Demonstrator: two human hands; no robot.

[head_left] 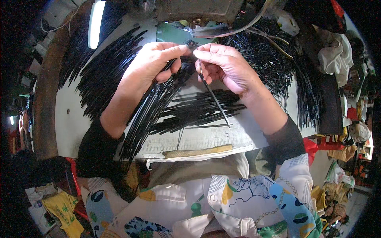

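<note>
My left hand (pixel 152 63) grips a thick bundle of thin black rods (pixel 149 115) that fans out toward me across the white worktable (pixel 73 119). The fingertips of both hands meet at a small black round piece (pixel 192 45) just under the machine head (pixel 198 10). My right hand (pixel 224 67) pinches one single black rod (pixel 216 101), which slants down and to the right toward the table's front. A loose heap of the same rods (pixel 198 109) lies under my wrists.
More black rods lie in piles at the left (pixel 105 71) and right (pixel 274 63) of the table. A lit tube lamp (pixel 96 23) sits at the back left. A ruler strip (pixel 198 139) runs along the front edge. Crumpled cloth (pixel 335 55) is heaped at the right.
</note>
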